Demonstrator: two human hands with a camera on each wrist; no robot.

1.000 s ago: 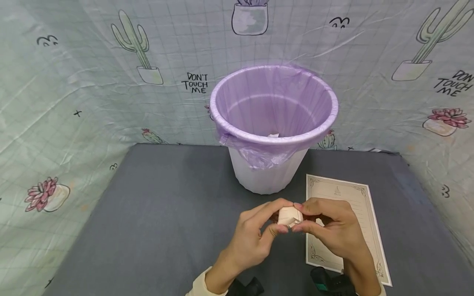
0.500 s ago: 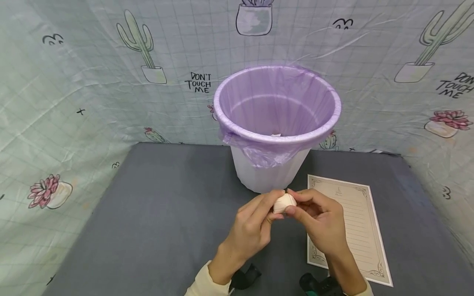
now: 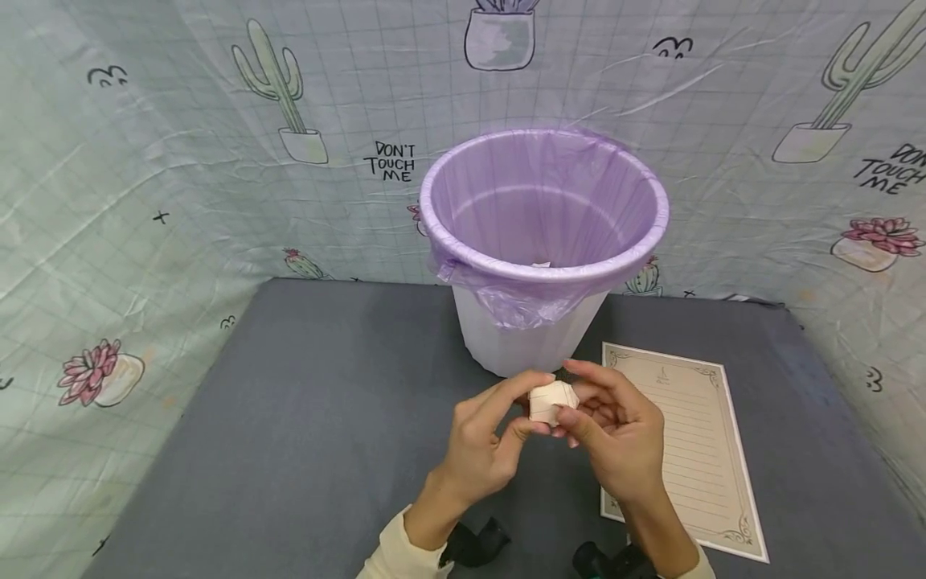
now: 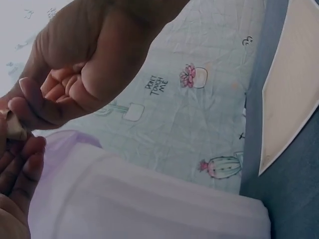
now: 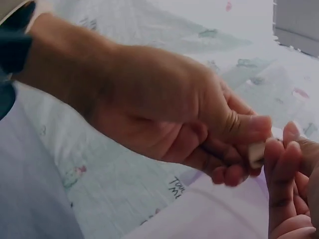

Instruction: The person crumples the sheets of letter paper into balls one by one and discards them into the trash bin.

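Observation:
A small cream paper ball [image 3: 552, 402], folded and crumpled with faint lines on it, is held up between the two hands in front of the bin. My left hand [image 3: 481, 446] pinches its left side, forefinger above and thumb below. On the other side my right hand [image 3: 624, 442] has its thumb against the ball and several fingers behind and beneath, while the forefinger stands up off it. Fingers cover much of the paper [image 5: 256, 153] in the right wrist view. Only an edge of the paper [image 4: 16, 128] shows at the left of the left wrist view.
Behind the hands stands a white bin [image 3: 521, 342] with a purple liner [image 3: 470, 265] over its rim; a white scrap [image 3: 541, 264] shows inside. A bordered, lined cream sheet [image 3: 698, 434] lies right on the grey table [image 3: 325, 434]. Cactus-print curtain [image 3: 347, 88] surrounds the back and sides.
The paper ball has been turned between the fingers and shifted slightly up and left. My right forefinger has lifted off it. The head view has swung slightly left.

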